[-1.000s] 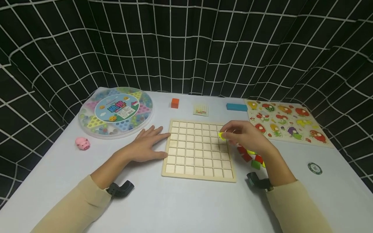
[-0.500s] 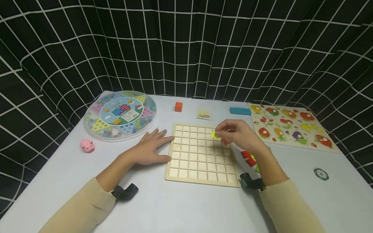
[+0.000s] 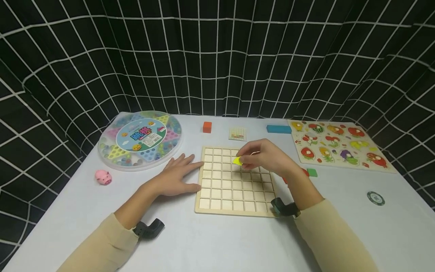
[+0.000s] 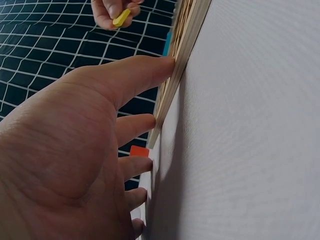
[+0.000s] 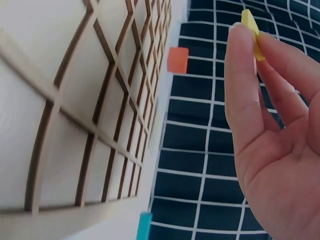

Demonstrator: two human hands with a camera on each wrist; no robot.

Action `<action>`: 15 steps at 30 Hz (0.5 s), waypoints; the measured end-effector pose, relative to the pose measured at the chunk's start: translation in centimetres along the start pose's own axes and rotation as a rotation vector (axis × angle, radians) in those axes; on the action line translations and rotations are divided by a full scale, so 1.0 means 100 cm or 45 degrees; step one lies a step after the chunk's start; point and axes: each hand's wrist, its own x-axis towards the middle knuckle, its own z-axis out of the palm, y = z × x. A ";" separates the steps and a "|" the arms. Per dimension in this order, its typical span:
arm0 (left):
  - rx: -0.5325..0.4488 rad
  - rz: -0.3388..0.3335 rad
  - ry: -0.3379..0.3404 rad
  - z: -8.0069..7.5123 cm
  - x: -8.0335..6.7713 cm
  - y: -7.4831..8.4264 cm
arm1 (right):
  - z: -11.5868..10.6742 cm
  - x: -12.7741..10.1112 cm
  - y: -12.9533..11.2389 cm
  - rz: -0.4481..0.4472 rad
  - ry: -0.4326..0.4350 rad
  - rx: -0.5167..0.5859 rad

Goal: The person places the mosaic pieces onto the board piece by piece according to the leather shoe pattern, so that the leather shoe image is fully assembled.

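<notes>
A wooden grid board (image 3: 234, 181) of empty square cells lies flat mid-table, and shows close up as the grid board (image 5: 75, 100) in the right wrist view. My right hand (image 3: 261, 156) hovers above its far rows and pinches a small yellow tile (image 3: 238, 161) between thumb and fingertips; the same yellow tile (image 5: 251, 30) and yellow tile (image 4: 121, 17) show in the wrist views. My left hand (image 3: 178, 173) lies flat on the table, its straight fingers (image 4: 140, 75) touching the board's left edge (image 4: 180, 55).
A round marble-game box (image 3: 141, 138) and a pink pig (image 3: 103, 176) sit at the left. An orange cube (image 3: 207, 127), a small card (image 3: 237, 133) and a teal block (image 3: 278, 129) lie behind the board. A fruit puzzle (image 3: 336, 145), loose coloured tiles (image 3: 309, 172) and a green chip (image 3: 375, 198) are right.
My right hand has carried the yellow tile leftward across the board's far rows. The left hand has stayed at the board's left edge.
</notes>
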 end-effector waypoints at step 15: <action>0.010 -0.012 -0.009 0.000 0.000 0.000 | 0.039 0.026 -0.009 -0.018 -0.189 -0.040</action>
